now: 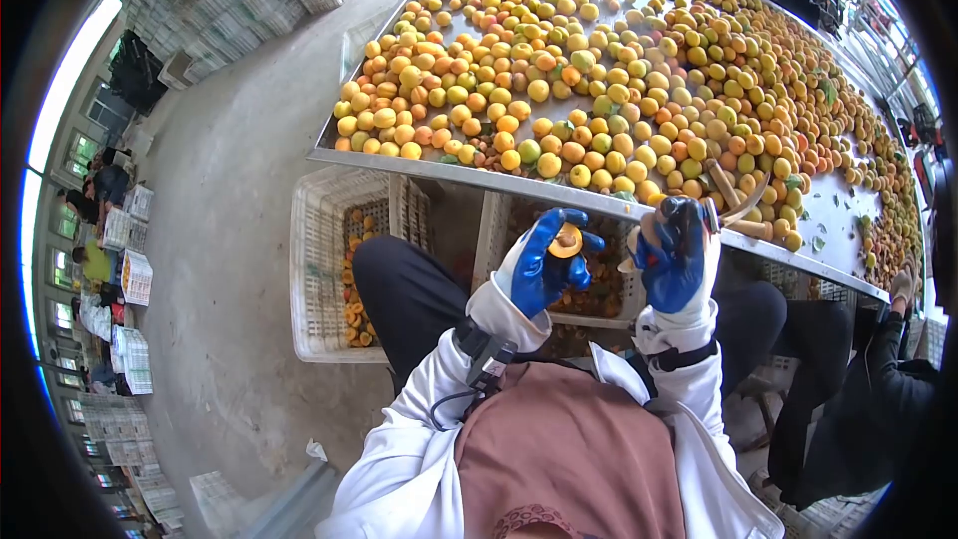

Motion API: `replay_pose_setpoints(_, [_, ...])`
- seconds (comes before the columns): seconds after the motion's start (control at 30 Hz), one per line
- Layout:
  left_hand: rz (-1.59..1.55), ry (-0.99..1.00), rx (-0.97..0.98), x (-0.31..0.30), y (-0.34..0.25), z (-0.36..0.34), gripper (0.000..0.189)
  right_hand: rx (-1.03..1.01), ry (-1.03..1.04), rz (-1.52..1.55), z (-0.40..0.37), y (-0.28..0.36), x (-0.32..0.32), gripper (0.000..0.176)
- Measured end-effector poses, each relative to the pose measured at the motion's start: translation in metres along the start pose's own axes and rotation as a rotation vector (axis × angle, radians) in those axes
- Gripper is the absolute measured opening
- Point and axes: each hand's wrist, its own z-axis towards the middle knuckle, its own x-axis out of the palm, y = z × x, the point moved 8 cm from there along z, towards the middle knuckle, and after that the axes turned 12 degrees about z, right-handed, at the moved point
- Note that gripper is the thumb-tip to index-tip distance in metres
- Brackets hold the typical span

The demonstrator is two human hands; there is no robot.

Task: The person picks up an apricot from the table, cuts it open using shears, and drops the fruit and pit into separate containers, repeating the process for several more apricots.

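Observation:
My left hand, in a blue-coated glove, is closed around a cut apricot half, its open side facing up. Just to the right, my right hand, gloved the same way, has its fingers curled in. A pale tan piece shows beside its fingers, but what it grips is not clear. At the table edge by that hand lie a wooden handle and a curved pale piece. Whole apricots cover much of the metal table beyond both hands.
Below the table edge, a white plastic crate holds apricot halves. Another crate stands between my knees. At the right, a co-worker's gloved hand is at the table. Stacked crates line the back left.

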Motion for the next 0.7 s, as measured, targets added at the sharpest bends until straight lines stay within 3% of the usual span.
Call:
replay_pose_setpoints(0.07, [-0.038, -0.031, -0.034, 0.009, 0.006, -0.001, 0.033, 0.036, -0.100, 0.232, 0.003, -0.010, 0.001, 0.024])
replay_pose_setpoints(0.13, [0.461, -0.033, 0.047, 0.017, 0.003, -0.002, 0.029, 0.021, -0.057, 0.282, 0.006, -0.018, 0.003, 0.023])
replay_pose_setpoints(0.17, [1.091, -0.037, 0.652, 0.049, -0.027, -0.016, 0.022, 0.048, -0.092, 0.325, 0.007, -0.027, -0.006, 0.022])
replay_pose_setpoints(0.27, [1.122, -0.046, 0.676, 0.037, -0.007, -0.012, 0.036, -0.120, -0.017, 0.061, 0.007, -0.018, 0.003, 0.020])
replay_pose_setpoints(0.3, [0.912, -0.073, 0.457, 0.029, 0.000, -0.006, 0.042, -0.120, -0.020, 0.062, 0.007, -0.018, 0.000, 0.020])
replay_pose_setpoints(0.33, [0.913, -0.073, 0.455, 0.034, -0.001, -0.007, 0.042, -0.084, -0.014, 0.145, 0.006, -0.022, -0.004, 0.019])
replay_pose_setpoints(0.43, [1.036, -0.114, 0.615, 0.053, -0.013, -0.014, 0.042, -0.022, -0.015, 0.273, 0.002, -0.028, -0.009, 0.020])
replay_pose_setpoints(0.5, [1.319, -0.214, 0.885, 0.068, -0.023, -0.021, 0.046, -0.028, -0.049, 0.234, -0.001, -0.031, -0.011, 0.026])
replay_pose_setpoints(0.63, [1.384, -0.270, 0.802, 0.050, -0.006, -0.010, 0.052, 0.041, -0.168, 0.404, 0.003, -0.030, -0.017, 0.025])
replay_pose_setpoints(0.67, [1.308, -0.304, 0.726, 0.044, -0.002, -0.007, 0.022, 0.039, -0.168, 0.406, 0.001, -0.030, -0.014, 0.025])
replay_pose_setpoints(0.7, [1.232, -0.335, 0.650, 0.041, 0.000, -0.004, 0.022, 0.019, -0.206, 0.231, -0.003, -0.026, -0.011, 0.026])
